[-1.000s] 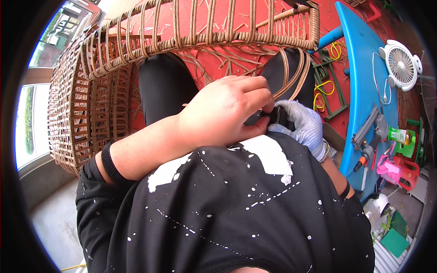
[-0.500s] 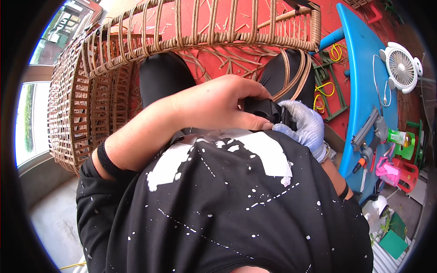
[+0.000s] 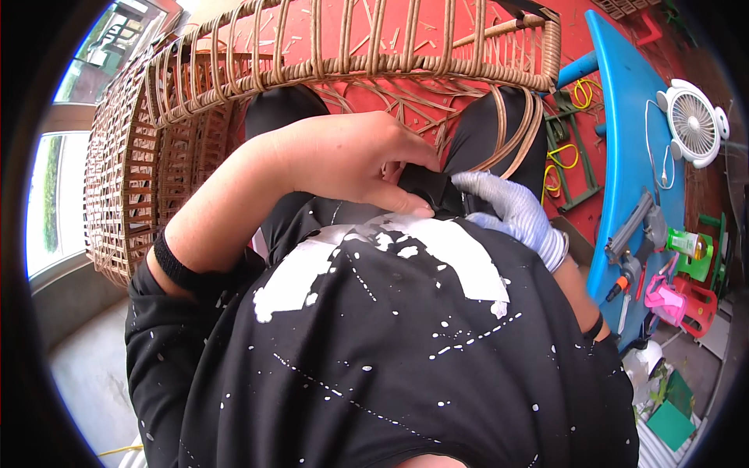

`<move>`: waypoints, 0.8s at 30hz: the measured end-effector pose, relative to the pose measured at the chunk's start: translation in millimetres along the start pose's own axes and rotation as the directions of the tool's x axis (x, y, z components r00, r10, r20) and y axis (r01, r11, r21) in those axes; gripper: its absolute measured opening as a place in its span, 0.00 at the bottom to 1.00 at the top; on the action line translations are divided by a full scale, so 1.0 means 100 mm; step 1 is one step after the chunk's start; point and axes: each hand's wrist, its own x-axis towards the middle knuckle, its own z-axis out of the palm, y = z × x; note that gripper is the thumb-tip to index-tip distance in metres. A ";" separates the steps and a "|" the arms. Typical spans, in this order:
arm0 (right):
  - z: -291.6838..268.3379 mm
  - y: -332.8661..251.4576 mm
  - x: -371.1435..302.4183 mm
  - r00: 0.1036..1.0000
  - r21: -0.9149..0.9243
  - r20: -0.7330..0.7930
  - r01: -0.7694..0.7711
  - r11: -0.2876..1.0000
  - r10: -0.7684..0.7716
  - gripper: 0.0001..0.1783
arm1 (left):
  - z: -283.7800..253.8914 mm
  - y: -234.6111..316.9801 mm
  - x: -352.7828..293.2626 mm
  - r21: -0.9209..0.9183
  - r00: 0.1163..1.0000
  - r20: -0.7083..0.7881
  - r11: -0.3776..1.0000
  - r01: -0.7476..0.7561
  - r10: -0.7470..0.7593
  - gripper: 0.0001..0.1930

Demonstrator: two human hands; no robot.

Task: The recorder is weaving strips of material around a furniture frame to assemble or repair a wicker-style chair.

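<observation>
A black object (image 3: 425, 183) is gripped by the left hand (image 3: 360, 156), the gloved right hand (image 3: 515, 210) held half-open beside it; adjustment is suggested, steady support apparently required next.

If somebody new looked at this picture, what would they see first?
Probably the big woven rattan frame across the top, with a red floor and scattered strips behind it. In the middle, the bare left grip holds a black object, with the gloved right grip beside it. To the right, a white fan stands out by a blue table.
</observation>
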 end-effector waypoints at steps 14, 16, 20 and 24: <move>0.05 -0.01 0.16 0.905 0.447 0.190 -0.424 0.788 0.380 0.14 | 0.12 -0.70 -1.87 0.052 0.779 0.183 0.797 0.602 -0.600 0.08; 0.05 0.07 0.18 0.899 0.346 0.153 -0.438 0.830 0.411 0.15 | 0.80 -0.96 -2.70 -0.121 0.599 0.600 0.679 0.724 -0.531 0.13; 0.06 0.13 0.22 0.901 0.333 0.157 -0.434 0.837 0.404 0.16 | 2.48 -0.79 -3.87 -0.264 0.606 0.371 0.546 0.796 -0.704 0.16; 0.11 0.02 0.30 0.903 0.203 0.159 -0.425 0.882 0.399 0.16 | 2.72 -0.24 -3.64 -0.680 0.246 0.062 0.139 0.720 -0.967 0.16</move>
